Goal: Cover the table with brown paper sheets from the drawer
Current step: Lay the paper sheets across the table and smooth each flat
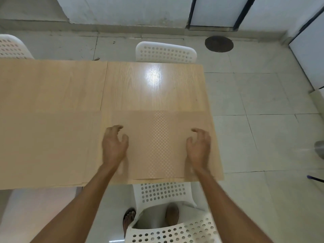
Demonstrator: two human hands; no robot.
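Note:
A wooden table (pixel 154 88) stands in front of me, its far right part showing bare wood grain. Brown paper sheets lie on it: one on the far left (pixel 52 85), one on the near left (pixel 47 148) and one on the near right (pixel 156 144), which shows a faint checker pattern. My left hand (pixel 114 144) is over the left edge of that near right sheet, and my right hand (pixel 199 146) is over its right part. Both hands have loosely curled fingers and hold nothing. Whether they touch the paper is unclear.
A white perforated chair (pixel 166 53) stands at the table's far side, another (pixel 10 48) at far left, and a third (pixel 166 223) right below me with my feet under it. Tiled floor with a round drain cover (pixel 219 43) lies to the right.

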